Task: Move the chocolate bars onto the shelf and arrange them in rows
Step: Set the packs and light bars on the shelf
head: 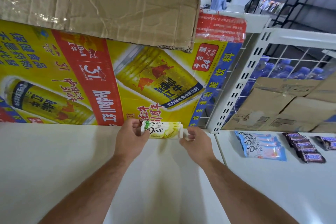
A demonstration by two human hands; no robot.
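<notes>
Bar: a white-and-yellow Dove bar (pixel 163 130) lies crosswise at the back of the white shelf (pixel 54 160), held at both ends; I cannot tell whether it rests on the surface.
Back edge: the bar sits just in front of the lower edge of the Red Bull carton (pixel 91 82), which walls off the rear of the shelf.
Open room: bare shelf spreads to the left of the bar and forward of it.
Right edge: the shelf panel ends at a seam just beside the right wrist, below a slotted white upright (pixel 236 85).
Left hand: the left hand (pixel 131 136) has its fingers curled and pinches the bar's left end, forearm reaching straight in.
Right hand: the right hand (pixel 195 139) pinches the right wrapper crimp with curled fingers, forearm angled in from the right.
Next panel: blue-and-pink Dove bars (pixel 261 146) lie in an overlapping row, with a row of Snickers bars (pixel 303 148) beside them, well apart from the hands.
Overhead: a brown cardboard box (pixel 100 2) overhangs the carton.
Behind right: cardboard boxes (pixel 283 103) stand behind the rows.
</notes>
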